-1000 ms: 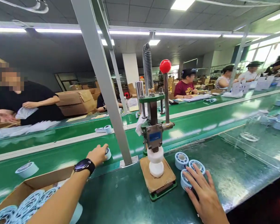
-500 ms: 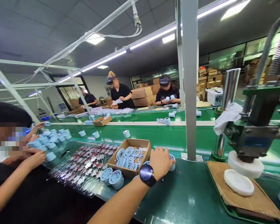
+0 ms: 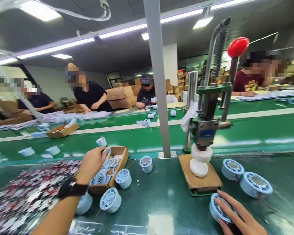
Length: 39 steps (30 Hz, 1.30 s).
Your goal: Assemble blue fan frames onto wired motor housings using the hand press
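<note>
My left hand, with a dark watch on the wrist, reaches over a cardboard box and pinches a light-blue plastic ring at its edge. More such rings lie in the box. At the lower right, my right hand has its fingers around a round light-blue housing on the table; its fingertips cover part of the top. Several similar housings stand about, among them one beside the box, one in front and one farther right with a thin wire.
A hand press with a red knob and white round pads stands on a cardboard-covered base. Two housings sit right of it. Flat wired parts cover the left. A grey post rises behind; people work across the belt.
The view has swung right. My left hand has left a housing beside the box and now grips a ring over it. My right hand on a housing has come into view.
</note>
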Tool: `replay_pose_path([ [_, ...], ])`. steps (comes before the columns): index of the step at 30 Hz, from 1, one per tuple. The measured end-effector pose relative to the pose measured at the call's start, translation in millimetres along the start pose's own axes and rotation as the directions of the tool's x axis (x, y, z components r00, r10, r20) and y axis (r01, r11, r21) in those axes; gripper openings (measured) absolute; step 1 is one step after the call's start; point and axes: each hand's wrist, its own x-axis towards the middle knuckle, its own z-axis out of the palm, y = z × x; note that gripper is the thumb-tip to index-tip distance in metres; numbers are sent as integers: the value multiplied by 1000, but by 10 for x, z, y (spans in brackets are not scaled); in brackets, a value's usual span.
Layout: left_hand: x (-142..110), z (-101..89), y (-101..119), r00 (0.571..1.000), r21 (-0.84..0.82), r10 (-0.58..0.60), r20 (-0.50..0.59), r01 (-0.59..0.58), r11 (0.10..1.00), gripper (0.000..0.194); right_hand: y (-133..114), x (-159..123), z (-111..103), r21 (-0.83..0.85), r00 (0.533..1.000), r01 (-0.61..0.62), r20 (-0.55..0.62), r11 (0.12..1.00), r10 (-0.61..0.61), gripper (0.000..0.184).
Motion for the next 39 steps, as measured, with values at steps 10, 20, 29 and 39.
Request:
replay_pose_path([
  [10,-1369,1261,1437,895,-459,410,-175,-443,770,38,-192,155,-116,99,985,-167,50,981,163,36],
  [20,-1492,1255,1509,877,-545,375,-299,-480,688,61,-656,397,124,173,982,-186,26,967,185,52],
  [29,-1401,1245,1800,847,-384,492,-203,-531,755,27,-770,415,161,235,953,-301,93,924,287,50],
  [39,-1234,1149,1877,817,-282,571,-80,-568,773,25,-758,463,35,237,963,-257,147,937,227,52],
])
